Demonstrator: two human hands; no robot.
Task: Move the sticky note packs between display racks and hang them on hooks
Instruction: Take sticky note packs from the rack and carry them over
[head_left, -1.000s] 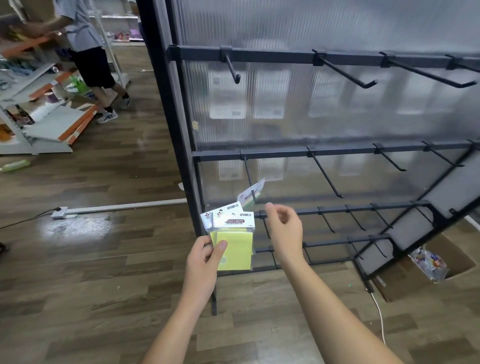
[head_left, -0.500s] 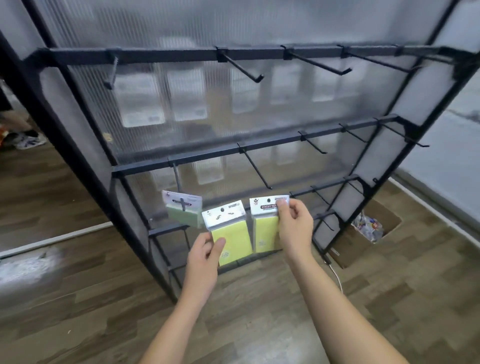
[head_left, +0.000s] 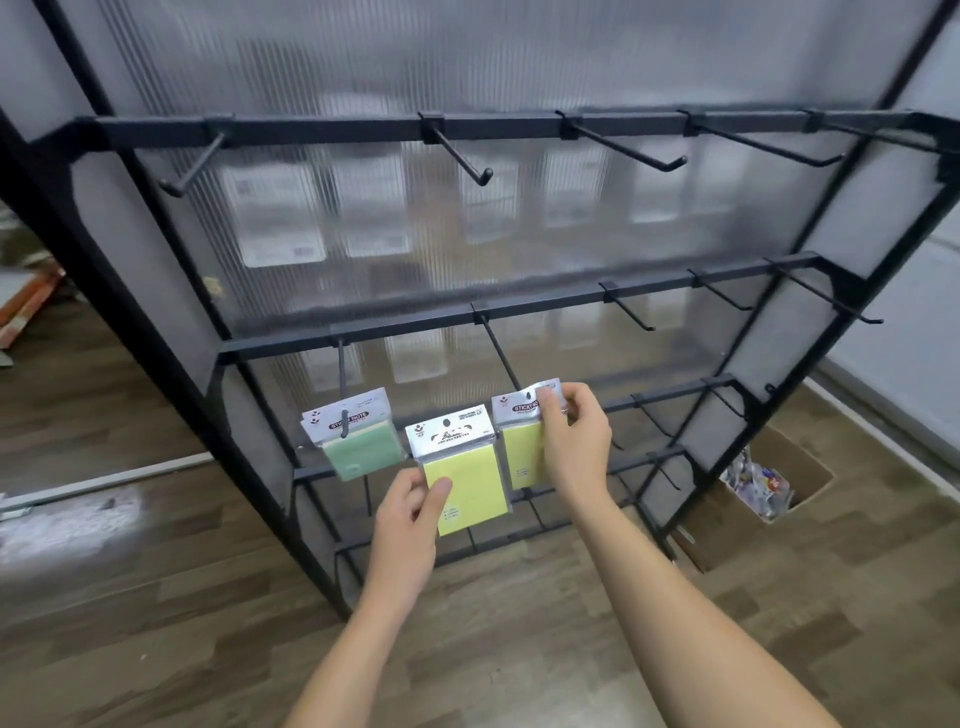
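Head view: the right hand pinches the white header card of a yellow pack at its top right corner, thumb and fingertips closed on the card. The hang hole in that header sits just left of the pinch, and the tip of the second hook on the middle bar lies right at or just above that hole; whether the tip is already through it cannot be told. That hook runs from the bar down and toward the person, so the pack's hole has to travel up and back along it, away from the body. The pack hangs upright, long axis vertical, header on top.

Left of it, the left hand grips the lower left edge of another yellow pack, thumb on its front face, held upright and free of any hook. Farther left, a green pack already hangs on the first hook of the same bar. The right hand is plainly the nearer one to the open hook; the remaining hooks of the rack to the right stand bare.
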